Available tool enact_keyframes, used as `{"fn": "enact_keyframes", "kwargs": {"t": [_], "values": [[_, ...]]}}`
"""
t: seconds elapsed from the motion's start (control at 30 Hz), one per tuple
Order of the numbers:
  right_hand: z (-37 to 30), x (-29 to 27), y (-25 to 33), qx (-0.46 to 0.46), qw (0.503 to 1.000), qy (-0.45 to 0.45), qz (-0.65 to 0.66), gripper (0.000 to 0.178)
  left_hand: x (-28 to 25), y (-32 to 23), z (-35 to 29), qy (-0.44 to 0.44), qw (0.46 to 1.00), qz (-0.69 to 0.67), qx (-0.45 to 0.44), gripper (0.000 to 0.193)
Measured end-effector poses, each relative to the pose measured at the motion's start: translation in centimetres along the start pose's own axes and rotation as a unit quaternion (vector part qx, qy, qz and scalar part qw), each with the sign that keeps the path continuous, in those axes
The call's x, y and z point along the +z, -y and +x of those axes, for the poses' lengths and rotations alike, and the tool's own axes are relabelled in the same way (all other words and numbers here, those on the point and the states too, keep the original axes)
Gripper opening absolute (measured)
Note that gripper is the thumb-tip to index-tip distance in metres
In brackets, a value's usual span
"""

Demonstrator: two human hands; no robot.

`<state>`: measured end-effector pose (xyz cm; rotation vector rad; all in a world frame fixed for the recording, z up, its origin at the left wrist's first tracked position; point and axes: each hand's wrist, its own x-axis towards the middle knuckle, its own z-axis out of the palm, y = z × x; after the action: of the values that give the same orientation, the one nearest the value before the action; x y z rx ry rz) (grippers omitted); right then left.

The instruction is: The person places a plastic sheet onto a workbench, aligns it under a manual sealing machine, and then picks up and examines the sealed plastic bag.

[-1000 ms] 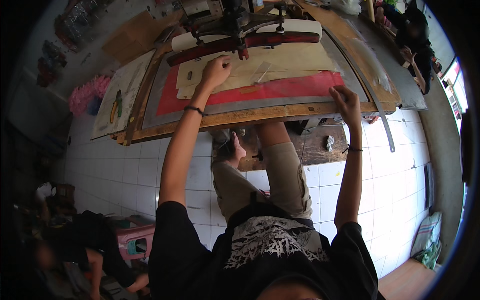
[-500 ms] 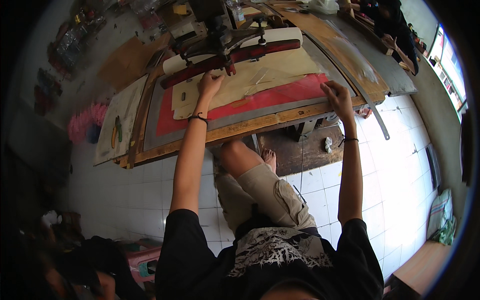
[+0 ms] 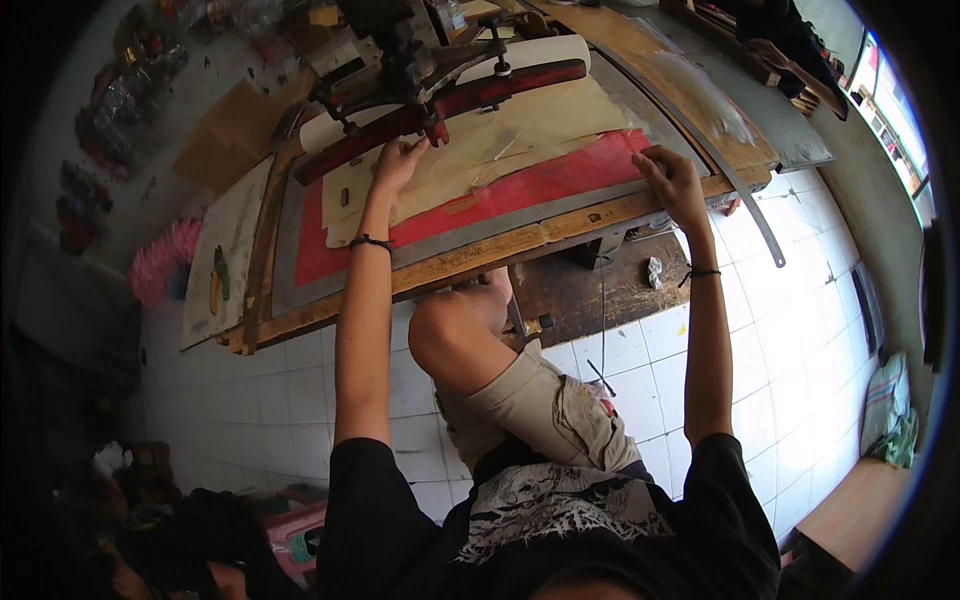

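Note:
A wooden-framed printing screen [image 3: 470, 255] with a red-coated mesh [image 3: 560, 180] lies tilted on a low work table. Cream paper [image 3: 520, 125] covers its upper half. A long dark red squeegee bar [image 3: 450, 100] crosses the top, fixed to a black metal arm. My left hand [image 3: 397, 160] grips the squeegee bar near its middle. My right hand [image 3: 672, 178] rests with fingers spread on the red mesh at the frame's right corner. My bent knee [image 3: 450, 330] rises just below the frame.
A pale board [image 3: 225, 250] with a green and yellow tool lies left of the frame. A curved metal strip [image 3: 745, 195] runs along the right. White floor tiles surround the table. A pink bundle [image 3: 160, 265] is far left, a pink stool [image 3: 295, 530] lower left.
The view has tilted and drawn closer. My left hand went from resting below the squeegee bar to gripping it. My right hand stays at the frame's right corner. My knee has risen.

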<state>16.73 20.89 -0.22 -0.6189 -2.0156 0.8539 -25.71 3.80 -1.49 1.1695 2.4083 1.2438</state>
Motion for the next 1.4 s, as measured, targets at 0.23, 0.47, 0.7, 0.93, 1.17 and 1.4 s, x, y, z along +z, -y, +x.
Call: {"fn": "enact_keyframes", "kwargs": {"t": [0.23,0.47,0.7,0.93,1.17,1.4], "values": [[-0.3,0.1,0.2,0.018,1.0,0.007,-0.001,0.033,0.3,0.1,-0.7,-0.025,0.997,0.023,0.069,0.053],[-0.9,0.6,1.4,0.064,0.998,0.006,-0.014,0.029,-0.3,0.9,-0.6,-0.012,0.999,0.01,0.045,0.055],[-1.1,1.6,0.9,0.068,0.997,-0.031,0.0,0.025,-0.6,0.0,-1.3,-0.026,0.998,0.017,0.051,0.048],[-1.4,1.7,0.8,0.057,0.997,-0.035,-0.034,0.026,0.6,0.8,-1.4,-0.101,0.992,0.043,0.059,0.046],[-1.3,1.4,1.3,0.079,0.992,-0.021,-0.092,0.031,0.3,-1.5,-2.2,-0.086,0.995,0.053,-0.024,0.041],[-1.4,2.6,0.8,0.04,0.993,-0.042,-0.106,0.031,0.4,-0.2,-1.8,-0.183,0.978,0.103,-0.003,0.045]]}}
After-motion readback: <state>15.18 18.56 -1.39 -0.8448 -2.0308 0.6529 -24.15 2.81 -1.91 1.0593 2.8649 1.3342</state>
